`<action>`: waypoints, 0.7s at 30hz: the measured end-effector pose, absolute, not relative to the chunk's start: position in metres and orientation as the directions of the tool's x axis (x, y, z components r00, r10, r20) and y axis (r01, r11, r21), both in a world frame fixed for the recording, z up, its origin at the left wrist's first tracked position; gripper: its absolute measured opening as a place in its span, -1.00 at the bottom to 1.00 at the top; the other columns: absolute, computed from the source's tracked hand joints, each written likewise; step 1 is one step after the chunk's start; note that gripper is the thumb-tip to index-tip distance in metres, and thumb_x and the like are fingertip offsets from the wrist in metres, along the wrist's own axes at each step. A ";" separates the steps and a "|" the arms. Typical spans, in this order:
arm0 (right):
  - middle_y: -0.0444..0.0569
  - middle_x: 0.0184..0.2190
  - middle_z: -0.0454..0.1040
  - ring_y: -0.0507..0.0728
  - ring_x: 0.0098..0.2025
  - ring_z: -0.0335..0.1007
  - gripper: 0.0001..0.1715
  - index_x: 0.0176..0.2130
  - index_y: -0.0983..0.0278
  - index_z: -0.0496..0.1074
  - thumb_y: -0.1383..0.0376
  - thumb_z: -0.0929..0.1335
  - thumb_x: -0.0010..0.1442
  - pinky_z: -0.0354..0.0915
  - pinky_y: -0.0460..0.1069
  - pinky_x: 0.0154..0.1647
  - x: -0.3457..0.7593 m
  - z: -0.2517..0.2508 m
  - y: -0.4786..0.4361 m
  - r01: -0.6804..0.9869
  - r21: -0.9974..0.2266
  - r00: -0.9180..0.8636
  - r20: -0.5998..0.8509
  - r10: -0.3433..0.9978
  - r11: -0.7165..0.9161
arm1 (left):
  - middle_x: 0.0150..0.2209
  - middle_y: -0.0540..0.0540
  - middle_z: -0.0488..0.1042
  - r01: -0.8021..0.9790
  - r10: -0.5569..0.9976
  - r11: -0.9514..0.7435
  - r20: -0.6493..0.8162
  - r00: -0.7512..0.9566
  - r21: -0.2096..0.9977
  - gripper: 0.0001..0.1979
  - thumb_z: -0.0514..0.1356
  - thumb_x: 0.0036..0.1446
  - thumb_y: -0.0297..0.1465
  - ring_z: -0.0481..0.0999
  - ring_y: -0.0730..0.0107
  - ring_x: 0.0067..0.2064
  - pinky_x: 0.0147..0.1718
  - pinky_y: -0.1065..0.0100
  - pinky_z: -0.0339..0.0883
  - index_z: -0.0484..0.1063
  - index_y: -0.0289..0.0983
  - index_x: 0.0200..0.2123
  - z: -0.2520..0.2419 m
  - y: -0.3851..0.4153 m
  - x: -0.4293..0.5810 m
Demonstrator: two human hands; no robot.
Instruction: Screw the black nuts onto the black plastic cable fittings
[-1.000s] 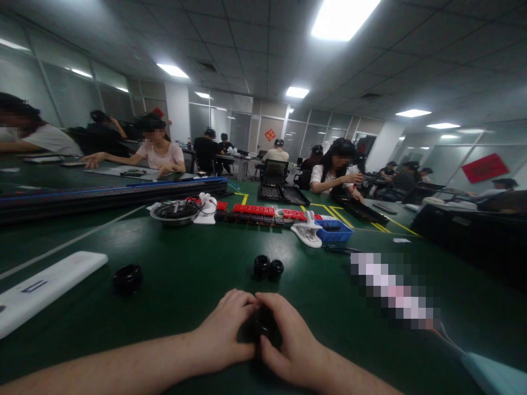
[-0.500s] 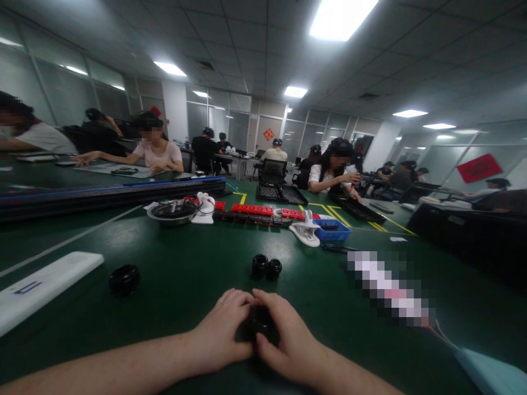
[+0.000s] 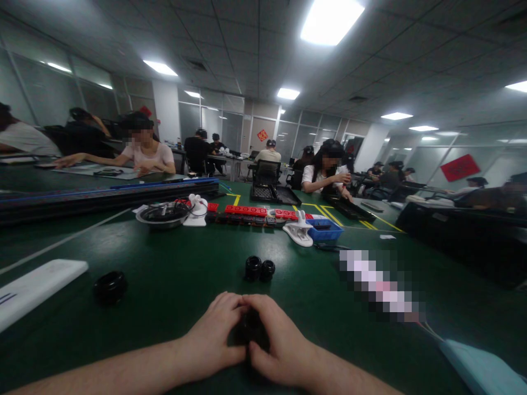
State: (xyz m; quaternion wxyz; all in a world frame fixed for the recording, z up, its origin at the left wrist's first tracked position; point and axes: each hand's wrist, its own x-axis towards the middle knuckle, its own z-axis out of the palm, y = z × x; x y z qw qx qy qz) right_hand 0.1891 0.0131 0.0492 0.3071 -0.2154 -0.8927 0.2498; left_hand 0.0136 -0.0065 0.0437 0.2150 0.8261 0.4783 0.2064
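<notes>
My left hand [image 3: 214, 333] and my right hand [image 3: 280, 343] meet at the near edge of the green table [image 3: 185, 274]. Both are curled around one small black part [image 3: 252, 328], of which only a dark sliver shows between the fingers. Two small black round parts [image 3: 259, 269] sit side by side on the table just beyond my hands. A larger black ring [image 3: 109, 286] lies further off to the left.
A white flat slab [image 3: 33, 288] lies at the left edge. Mid-table stand a metal bowl [image 3: 162, 214], red and black strips [image 3: 255, 215], a white clip [image 3: 300, 231] and a blue bin [image 3: 325, 229]. Other people sit at tables behind. A light blue object [image 3: 481, 367] sits bottom right.
My hands stay clasped on the black part. The view has swung slightly to the right, so everything on the table has slid left in the picture.
</notes>
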 end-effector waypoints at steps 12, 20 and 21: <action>0.05 -0.18 0.29 0.18 -0.13 0.25 -0.35 0.04 0.28 0.10 0.35 0.32 -0.06 0.25 0.09 -0.11 0.190 0.044 0.014 0.344 -0.588 -0.594 0.466 0.655 0.732 | -0.13 -0.07 0.30 0.701 0.876 -0.454 0.132 0.464 0.550 -0.64 0.22 -0.14 -0.37 0.25 0.18 -0.09 -0.06 0.19 0.16 0.35 -0.19 -0.17 0.047 -0.007 0.014; 0.12 0.00 0.22 0.25 0.02 0.16 -0.24 0.08 0.30 0.06 0.31 0.34 -0.11 0.14 0.15 0.03 0.190 0.047 0.015 0.301 -0.527 -0.664 0.482 0.571 0.795 | -0.09 -0.09 0.30 0.705 0.872 -0.457 0.118 0.474 0.542 -0.61 0.23 -0.15 -0.32 0.23 0.12 -0.04 0.02 0.11 0.07 0.35 -0.20 -0.16 0.043 -0.005 0.013; 0.12 -0.03 0.24 0.26 0.00 0.18 -0.24 0.07 0.30 0.08 0.26 0.37 -0.12 0.15 0.16 0.01 0.190 0.047 0.015 0.343 -0.540 -0.643 0.461 0.611 0.768 | -0.10 -0.09 0.30 0.703 0.871 -0.462 0.125 0.476 0.542 -0.62 0.23 -0.14 -0.31 0.23 0.13 -0.05 0.01 0.12 0.08 0.35 -0.20 -0.16 0.042 -0.005 0.013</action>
